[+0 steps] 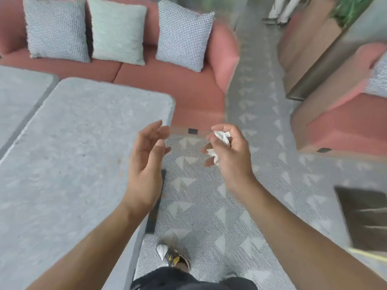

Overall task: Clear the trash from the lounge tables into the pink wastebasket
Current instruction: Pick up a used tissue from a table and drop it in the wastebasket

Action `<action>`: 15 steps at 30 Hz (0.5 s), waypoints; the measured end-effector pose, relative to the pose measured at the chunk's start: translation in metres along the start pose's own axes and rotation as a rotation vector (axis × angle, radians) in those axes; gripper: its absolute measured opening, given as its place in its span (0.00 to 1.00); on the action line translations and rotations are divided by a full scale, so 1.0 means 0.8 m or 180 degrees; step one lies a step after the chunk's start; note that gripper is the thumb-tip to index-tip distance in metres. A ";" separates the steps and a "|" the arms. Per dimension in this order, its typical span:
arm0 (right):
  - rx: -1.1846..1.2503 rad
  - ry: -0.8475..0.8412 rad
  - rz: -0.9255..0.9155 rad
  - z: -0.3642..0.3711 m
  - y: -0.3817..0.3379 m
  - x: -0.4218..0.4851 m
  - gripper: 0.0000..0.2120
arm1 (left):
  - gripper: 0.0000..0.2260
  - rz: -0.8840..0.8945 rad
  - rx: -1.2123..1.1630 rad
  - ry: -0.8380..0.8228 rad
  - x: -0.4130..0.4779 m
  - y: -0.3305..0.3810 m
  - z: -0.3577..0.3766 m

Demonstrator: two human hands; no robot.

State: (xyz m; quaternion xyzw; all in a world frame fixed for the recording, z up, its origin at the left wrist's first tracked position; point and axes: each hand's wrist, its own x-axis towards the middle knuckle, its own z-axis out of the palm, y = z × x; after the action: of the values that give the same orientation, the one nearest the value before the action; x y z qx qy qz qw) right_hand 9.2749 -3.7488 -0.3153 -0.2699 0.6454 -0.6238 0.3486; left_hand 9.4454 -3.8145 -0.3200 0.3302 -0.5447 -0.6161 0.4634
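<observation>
My right hand (228,155) is raised over the patterned carpet, its fingers curled round a crumpled white tissue (222,141). My left hand (146,158) hovers beside it at the right edge of the grey stone lounge table (79,147), fingers loosely spread and holding nothing. The two hands are a short gap apart. No trash shows on the table top here. The pink wastebasket is out of sight.
A pink sofa (167,80) with three cushions stands behind the table. A second grey table (18,88) lies at the left. Another pink seat (345,122) is at the right, a dark object (366,216) low right. A person's legs (280,9) stand far back.
</observation>
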 end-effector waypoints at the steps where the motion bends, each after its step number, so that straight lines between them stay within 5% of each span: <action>1: 0.0033 0.0172 -0.0023 -0.031 -0.005 -0.008 0.11 | 0.15 0.0004 -0.0030 -0.0175 -0.003 -0.001 0.027; 6: 0.0266 0.1087 -0.0097 -0.190 -0.019 -0.079 0.14 | 0.12 -0.0139 -0.0111 -0.1039 -0.045 -0.006 0.167; 9: 0.0333 0.1711 0.0008 -0.285 -0.026 -0.139 0.07 | 0.10 -0.0129 -0.0112 -0.1576 -0.095 -0.008 0.255; 15: 0.0372 0.2718 -0.0122 -0.461 -0.038 -0.275 0.17 | 0.13 -0.0145 -0.0195 -0.2393 -0.230 -0.003 0.421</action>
State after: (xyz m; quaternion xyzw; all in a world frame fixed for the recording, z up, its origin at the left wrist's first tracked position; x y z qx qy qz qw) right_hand 9.1169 -3.3514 -0.2676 0.0207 0.6902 -0.7213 0.0534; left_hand 9.2029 -3.5206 -0.2772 0.0789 -0.6506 -0.7204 0.2269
